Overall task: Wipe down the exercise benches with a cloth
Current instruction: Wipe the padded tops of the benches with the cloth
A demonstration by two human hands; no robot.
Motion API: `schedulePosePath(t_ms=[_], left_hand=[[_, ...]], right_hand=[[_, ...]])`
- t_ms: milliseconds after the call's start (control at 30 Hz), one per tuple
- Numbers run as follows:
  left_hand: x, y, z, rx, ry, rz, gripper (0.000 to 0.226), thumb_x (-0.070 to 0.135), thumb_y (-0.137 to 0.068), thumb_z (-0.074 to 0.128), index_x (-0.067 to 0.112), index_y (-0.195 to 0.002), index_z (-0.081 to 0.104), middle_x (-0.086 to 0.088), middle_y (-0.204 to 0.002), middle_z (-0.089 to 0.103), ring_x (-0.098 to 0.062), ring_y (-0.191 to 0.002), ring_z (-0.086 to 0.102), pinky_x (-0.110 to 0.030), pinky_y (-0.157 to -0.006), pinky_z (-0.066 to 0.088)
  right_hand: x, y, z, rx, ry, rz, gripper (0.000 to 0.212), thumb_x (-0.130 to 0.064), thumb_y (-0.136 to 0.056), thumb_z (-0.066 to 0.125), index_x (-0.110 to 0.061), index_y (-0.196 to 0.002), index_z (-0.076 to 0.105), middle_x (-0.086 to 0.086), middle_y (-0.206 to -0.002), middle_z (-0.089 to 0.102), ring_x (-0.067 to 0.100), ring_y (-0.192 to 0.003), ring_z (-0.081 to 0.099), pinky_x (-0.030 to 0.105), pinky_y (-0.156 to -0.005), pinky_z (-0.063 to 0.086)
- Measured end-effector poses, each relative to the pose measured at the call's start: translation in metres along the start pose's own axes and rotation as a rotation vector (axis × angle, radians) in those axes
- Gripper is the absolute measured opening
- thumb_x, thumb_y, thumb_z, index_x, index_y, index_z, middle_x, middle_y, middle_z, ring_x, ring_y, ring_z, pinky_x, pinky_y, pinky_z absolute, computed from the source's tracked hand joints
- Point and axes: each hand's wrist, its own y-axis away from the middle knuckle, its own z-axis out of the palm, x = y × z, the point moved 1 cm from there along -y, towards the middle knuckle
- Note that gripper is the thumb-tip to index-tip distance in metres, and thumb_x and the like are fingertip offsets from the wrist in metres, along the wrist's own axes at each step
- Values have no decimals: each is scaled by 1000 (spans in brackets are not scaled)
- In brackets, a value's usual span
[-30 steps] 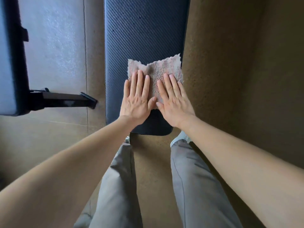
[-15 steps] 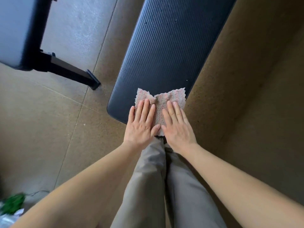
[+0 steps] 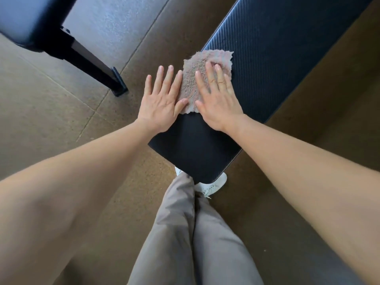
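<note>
A second bench [image 3: 22, 21] (black leg [image 3: 90, 60]) stands left of the cloth [image 3: 190, 83].

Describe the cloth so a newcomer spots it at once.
Find the long dark ribbed bench crossing the view diagonally. Toward its near end, under the right hand and beside the left hand, lies the cloth: the only fuzzy, pinkish-beige patch on dark padding.

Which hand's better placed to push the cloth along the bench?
Right. The right hand lies flat on the cloth, over the bench; the left hand only touches the cloth's edge and mostly overhangs the bench's side.
</note>
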Motion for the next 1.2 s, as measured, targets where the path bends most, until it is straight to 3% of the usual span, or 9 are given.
schedulePosePath(t_ms=[167, 433, 633, 767, 900, 1067, 1200], left_hand=[[-12, 37, 19, -24, 103, -29, 71, 59, -107, 12, 17, -164, 1, -6, -173, 3, -30, -159, 3, -56, -127, 10], [-23, 120, 44, -90, 404, -198, 77, 53, -105, 41, 11, -162, 13, -9, -168, 24, -32, -157, 15, -55, -126, 17], [10, 155, 43, -17, 89, 5, 82, 43, -97, 59, 10, -162, 21, -19, -169, 14, -40, -157, 11, -56, -125, 15], [44, 156, 47, -78, 87, 87, 79, 49, -103, 45, 10, -163, 14, -24, -170, 1, -39, -158, -2, -54, -128, 9], [62, 126, 37, -60, 109, 24, 75, 53, -108, 25, 7, -163, 5, -25, -169, -7, -39, -157, -9, -55, -128, 5], [64, 39, 5, 22, 73, -52, 74, 52, -109, 20, 4, -162, 2, -25, -169, -6, -38, -157, -8, -57, -127, 2], [65, -34, -33, 78, 92, -68, 74, 42, -105, 26, -4, -160, 4, -28, -168, -4, -41, -157, -4, -55, -127, 4]], right_hand=[[-38, 21, 21, -4, 11, -18, 72, -47, -108, 22, -15, -161, -14, 20, -168, -19, 38, -156, -17, 52, -128, -5], [-92, 81, 54, -93, 9, -110, 76, -51, -106, 26, -17, -162, -14, 20, -168, -18, 40, -156, -15, 53, -128, 0], [-101, 138, 73, -193, -52, 9, 84, -49, -106, 31, -15, -158, -24, 21, -164, -29, 40, -153, -23, 51, -126, -8], [-80, 171, 80, -223, -64, 64, 80, -47, -106, 34, -17, -162, -13, 20, -168, -19, 39, -155, -17, 49, -126, -4], [-60, 135, 61, -157, -134, 163, 69, -47, -107, 24, -20, -164, -6, 20, -170, -11, 37, -157, -10, 51, -128, 7], [-14, 26, 10, -4, -94, 162, 64, -46, -109, 19, -27, -163, -10, 16, -170, -14, 34, -158, -11, 50, -129, -1], [33, -38, -22, 21, -1, 86, 66, -52, -108, 18, -28, -163, -11, 12, -170, -18, 33, -157, -13, 48, -127, -5]])
